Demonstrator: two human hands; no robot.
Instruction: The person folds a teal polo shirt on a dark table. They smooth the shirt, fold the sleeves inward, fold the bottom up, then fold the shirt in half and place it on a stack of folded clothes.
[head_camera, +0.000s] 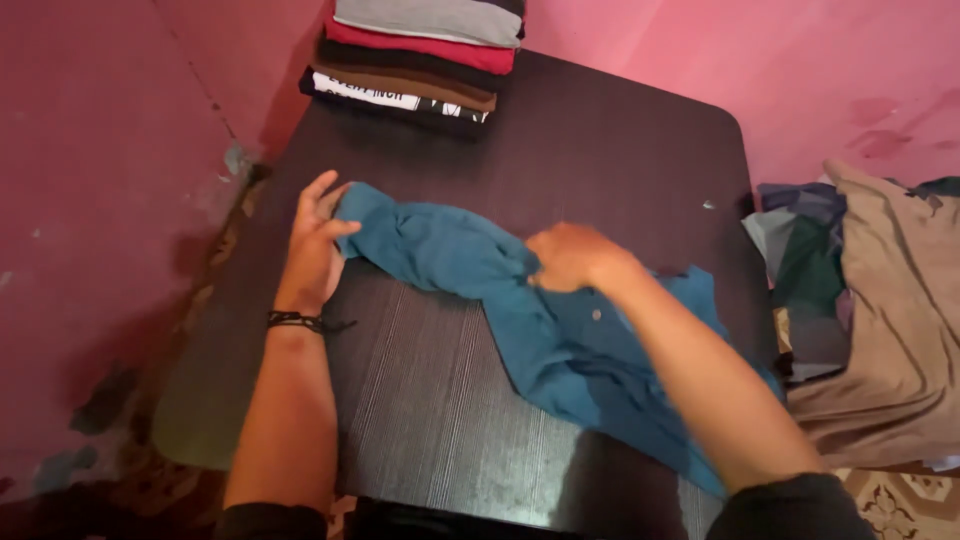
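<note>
On the dark surface, the teal shirt, pinched by the left hand and bunched under the closed right hand, overhangs the near edge and may slide off.

One blue shirt, perhaps six folded garments

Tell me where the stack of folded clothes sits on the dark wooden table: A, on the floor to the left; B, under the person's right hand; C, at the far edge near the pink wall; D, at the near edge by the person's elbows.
C: the stack of folded clothes rests at the far edge of the dark wooden table, beyond the crumpled blue shirt that both hands work on.
</note>
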